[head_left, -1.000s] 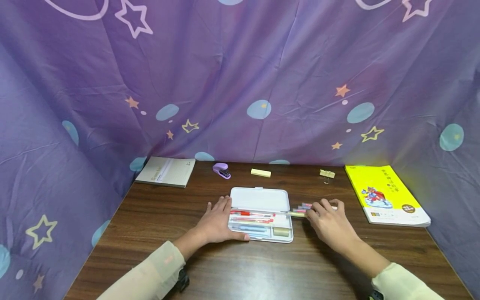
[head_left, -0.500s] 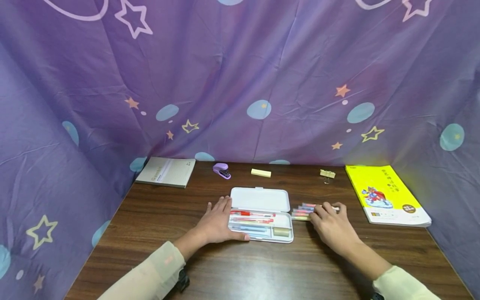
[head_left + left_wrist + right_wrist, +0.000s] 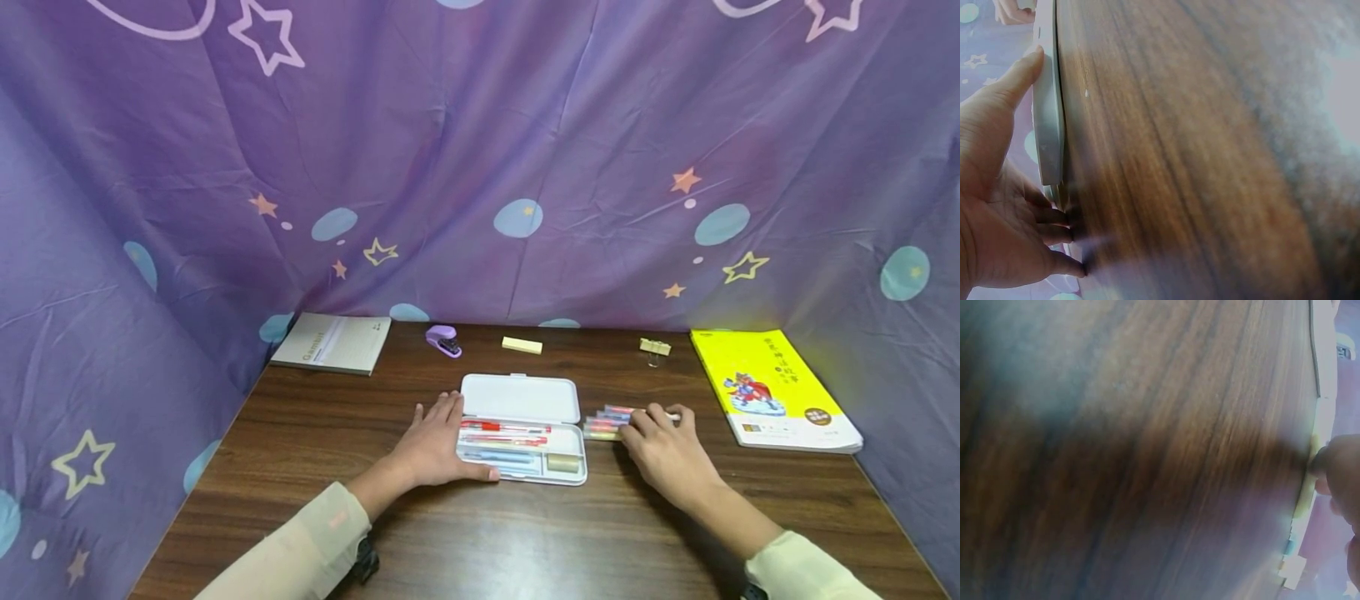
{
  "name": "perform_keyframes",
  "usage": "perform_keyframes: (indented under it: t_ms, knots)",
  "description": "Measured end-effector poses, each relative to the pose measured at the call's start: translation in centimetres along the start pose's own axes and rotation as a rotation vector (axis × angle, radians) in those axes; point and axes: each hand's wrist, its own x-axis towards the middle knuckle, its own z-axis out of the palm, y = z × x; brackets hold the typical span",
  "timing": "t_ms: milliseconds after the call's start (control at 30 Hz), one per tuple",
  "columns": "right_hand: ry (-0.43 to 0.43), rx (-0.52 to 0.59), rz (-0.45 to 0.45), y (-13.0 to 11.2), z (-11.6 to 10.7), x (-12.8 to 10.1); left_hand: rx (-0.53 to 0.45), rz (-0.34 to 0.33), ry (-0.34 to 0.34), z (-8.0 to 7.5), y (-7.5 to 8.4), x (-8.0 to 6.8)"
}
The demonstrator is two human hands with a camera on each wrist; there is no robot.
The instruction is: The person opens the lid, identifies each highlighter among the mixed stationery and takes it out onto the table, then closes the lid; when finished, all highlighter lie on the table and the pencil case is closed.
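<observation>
Gathering the pens (image 3: 609, 422) lying on the counter (image 3: 480, 533) just right of the open case (image 3: 521, 429) goes best one at a time: right hand (image 3: 660, 446) curls on them, left hand (image 3: 435, 446) rests flat, steadying the case's left edge.

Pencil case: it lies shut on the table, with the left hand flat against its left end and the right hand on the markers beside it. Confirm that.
Not quite. The pencil case lies open, its lid folded back and pens showing inside, as the head view shows. The left hand does rest flat against its left end, and the right hand is on the markers beside it.
</observation>
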Motion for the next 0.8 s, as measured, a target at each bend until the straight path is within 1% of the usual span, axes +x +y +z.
perform_keyframes:
  t_ms: [300, 467, 600, 800]
  knots:
    - [-0.002, 0.015, 0.014, 0.1, -0.1, 0.0, 0.003, -0.004, -0.004, 0.0, 0.1, 0.0]
    - [0.008, 0.048, 0.015, -0.4, -0.4, 1.0, -0.004, -0.008, -0.004, -0.1, 0.1, -0.1]
    - [-0.002, 0.065, 0.015, -1.6, -0.8, 2.3, -0.004, -0.007, -0.006, -0.1, 0.1, -0.1]
    - [-0.030, 0.093, 0.001, -4.3, -0.8, 4.6, 0.002, -0.005, -0.009, -0.1, 0.0, 0.0]
